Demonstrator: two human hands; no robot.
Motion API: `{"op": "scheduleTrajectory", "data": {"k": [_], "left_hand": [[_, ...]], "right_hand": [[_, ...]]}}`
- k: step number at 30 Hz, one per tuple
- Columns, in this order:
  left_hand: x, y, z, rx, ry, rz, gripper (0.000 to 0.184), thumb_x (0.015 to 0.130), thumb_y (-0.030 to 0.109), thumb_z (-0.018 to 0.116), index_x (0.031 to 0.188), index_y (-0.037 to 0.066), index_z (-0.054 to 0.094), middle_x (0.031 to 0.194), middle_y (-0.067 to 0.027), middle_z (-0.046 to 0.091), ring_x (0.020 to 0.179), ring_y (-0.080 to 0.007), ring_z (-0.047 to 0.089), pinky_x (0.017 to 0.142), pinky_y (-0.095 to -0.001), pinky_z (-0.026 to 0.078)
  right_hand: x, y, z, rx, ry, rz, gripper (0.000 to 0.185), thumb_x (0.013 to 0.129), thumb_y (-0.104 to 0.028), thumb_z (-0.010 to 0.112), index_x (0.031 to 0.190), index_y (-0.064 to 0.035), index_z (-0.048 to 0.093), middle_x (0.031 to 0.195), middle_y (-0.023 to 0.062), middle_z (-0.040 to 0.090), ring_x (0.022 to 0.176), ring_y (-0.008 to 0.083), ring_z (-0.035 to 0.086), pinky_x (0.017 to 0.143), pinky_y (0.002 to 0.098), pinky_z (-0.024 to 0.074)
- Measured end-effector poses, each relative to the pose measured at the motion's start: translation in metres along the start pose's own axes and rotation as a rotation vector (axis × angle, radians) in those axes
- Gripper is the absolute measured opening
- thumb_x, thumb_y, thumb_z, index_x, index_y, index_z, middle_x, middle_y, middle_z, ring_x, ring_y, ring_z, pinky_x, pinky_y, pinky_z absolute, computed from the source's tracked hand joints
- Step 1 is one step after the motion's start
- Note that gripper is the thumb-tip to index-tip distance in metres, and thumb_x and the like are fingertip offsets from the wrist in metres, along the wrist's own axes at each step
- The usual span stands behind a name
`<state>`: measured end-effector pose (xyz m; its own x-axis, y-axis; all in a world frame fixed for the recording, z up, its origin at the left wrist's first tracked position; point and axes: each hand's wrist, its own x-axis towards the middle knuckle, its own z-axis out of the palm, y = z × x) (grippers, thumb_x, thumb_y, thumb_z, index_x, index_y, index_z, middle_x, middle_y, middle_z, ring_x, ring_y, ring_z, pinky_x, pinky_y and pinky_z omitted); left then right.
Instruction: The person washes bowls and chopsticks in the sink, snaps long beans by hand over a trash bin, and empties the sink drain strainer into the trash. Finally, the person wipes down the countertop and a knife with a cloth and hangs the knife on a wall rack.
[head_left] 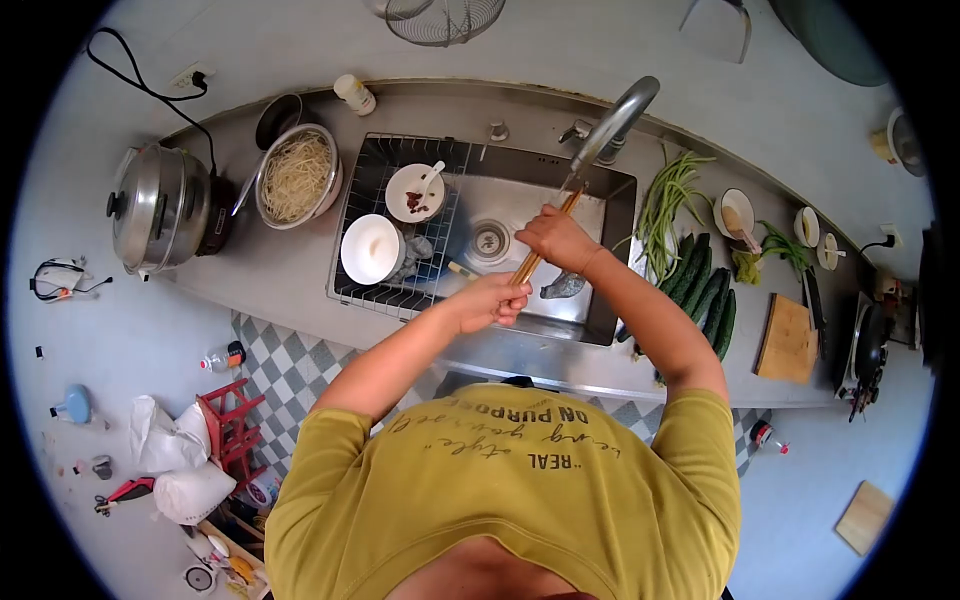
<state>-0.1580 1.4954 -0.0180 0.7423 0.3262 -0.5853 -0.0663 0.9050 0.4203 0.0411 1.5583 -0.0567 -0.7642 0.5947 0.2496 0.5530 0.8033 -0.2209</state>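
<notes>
A bundle of wooden chopsticks (527, 268) slants over the sink (515, 200), its upper end near the faucet (622, 110). My left hand (492, 301) is wrapped round the lower end of the bundle. Closer to the faucet, my right hand (558, 239) is closed round its upper part. Below my right hand, a grey cloth-like item (563, 286) lies in the sink. Left of my hands, a wire rack (355, 190) holds a white bowl (371, 249) and another bowl (415, 192) with a spoon and dark red bits.
Green beans (663, 210) and cucumbers (706, 290) lie right of the sink. Farther right are a cutting board (785, 337) and a knife (815, 305). At the left stand a pan of pale shreds (296, 177) and a steamer pot (160, 210).
</notes>
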Motion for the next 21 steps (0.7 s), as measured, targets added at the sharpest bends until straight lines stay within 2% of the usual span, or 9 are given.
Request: {"op": "scheduleTrajectory", "data": {"k": [1,4,5,8,9,12,14,18,21], "left_hand": [[0.0,0.0,0.0,-0.009,0.039,0.01,0.01,0.09,0.018,0.055,0.089,0.009,0.051,0.065,0.0045,0.04,0.052,-0.0047,0.034,0.044,-0.0199,0.028],[0.01,0.001,0.006,-0.029,0.127,0.027,0.012,0.092,0.02,0.052,0.093,0.008,0.05,0.064,0.0047,0.037,0.048,-0.0047,0.031,0.039,-0.019,0.025],[0.014,0.003,0.005,-0.025,0.143,0.061,0.013,0.093,0.021,0.051,0.094,0.008,0.05,0.063,0.0047,0.036,0.047,-0.0048,0.031,0.039,-0.019,0.024],[0.021,0.007,-0.006,-0.006,0.194,0.154,0.017,0.095,0.026,0.046,0.096,0.009,0.049,0.062,0.0046,0.034,0.046,-0.0048,0.03,0.037,-0.019,0.023],[0.022,0.008,-0.009,0.012,0.203,0.177,0.018,0.096,0.027,0.045,0.096,0.009,0.049,0.062,0.0045,0.034,0.046,-0.0048,0.029,0.037,-0.019,0.023],[0.031,-0.001,-0.005,0.134,0.261,0.165,0.026,0.096,0.034,0.042,0.096,0.009,0.048,0.057,0.0048,0.03,0.043,-0.0049,0.026,0.036,-0.0197,0.02],[0.036,-0.013,0.003,0.234,0.287,0.118,0.029,0.096,0.037,0.041,0.096,0.009,0.048,0.055,0.0052,0.028,0.041,-0.0049,0.023,0.035,-0.0202,0.019],[0.025,-0.011,0.016,0.195,0.201,0.031,0.033,0.096,0.04,0.039,0.094,0.008,0.047,0.054,0.0051,0.024,0.041,-0.0044,0.022,0.034,-0.0199,0.018],[0.036,-0.007,0.003,0.246,0.292,0.214,0.03,0.096,0.038,0.042,0.095,0.009,0.047,0.061,0.0015,0.037,0.041,-0.0038,0.025,0.033,-0.0188,0.019]], "right_hand": [[-0.003,-0.001,0.001,-0.04,-0.099,0.055,0.009,0.072,-0.013,0.054,0.08,-0.0143,0.058,0.068,0.002,0.058,0.072,0.0184,0.058,0.073,0.0328,0.0398],[0.005,-0.013,0.001,0.016,0.011,0.081,0.009,0.072,-0.013,0.054,0.08,-0.0142,0.057,0.074,0.0025,0.059,0.079,0.0172,0.057,0.078,0.0329,0.0388],[0.008,-0.014,-0.007,0.025,0.0,0.106,0.021,0.071,-0.011,0.054,0.091,-0.0122,0.059,0.089,0.0071,0.059,0.091,0.0205,0.055,0.086,0.0332,0.0372],[0.001,-0.021,-0.017,0.056,0.482,0.453,0.037,0.068,-0.007,0.053,0.104,-0.0094,0.058,0.102,0.012,0.056,0.099,0.028,0.053,0.093,0.0358,0.0344],[-0.008,-0.023,-0.003,0.075,0.561,0.676,0.043,0.073,-0.004,0.051,0.115,-0.0062,0.053,0.109,0.0147,0.054,0.104,0.0302,0.052,0.094,0.0396,0.0346],[-0.002,-0.033,0.044,1.491,0.824,1.264,0.026,0.087,-0.012,0.05,0.11,-0.0033,0.052,0.1,0.0134,0.057,0.092,0.0259,0.057,0.082,0.0391,0.0447],[0.012,-0.031,0.035,1.961,0.781,1.236,0.029,0.096,-0.028,0.042,0.107,-0.0022,0.05,0.088,0.0105,0.058,0.072,0.0192,0.058,0.062,0.0324,0.0487],[-0.005,0.028,0.071,2.033,1.061,1.167,0.032,0.096,-0.034,0.04,0.1,-0.004,0.049,0.073,0.0071,0.055,0.055,0.0145,0.051,0.05,0.0286,0.0443],[0.002,0.03,0.074,2.054,1.19,1.175,0.03,0.097,-0.033,0.04,0.099,-0.0045,0.049,0.07,0.0061,0.054,0.053,0.0134,0.048,0.049,0.0291,0.0433]]}}
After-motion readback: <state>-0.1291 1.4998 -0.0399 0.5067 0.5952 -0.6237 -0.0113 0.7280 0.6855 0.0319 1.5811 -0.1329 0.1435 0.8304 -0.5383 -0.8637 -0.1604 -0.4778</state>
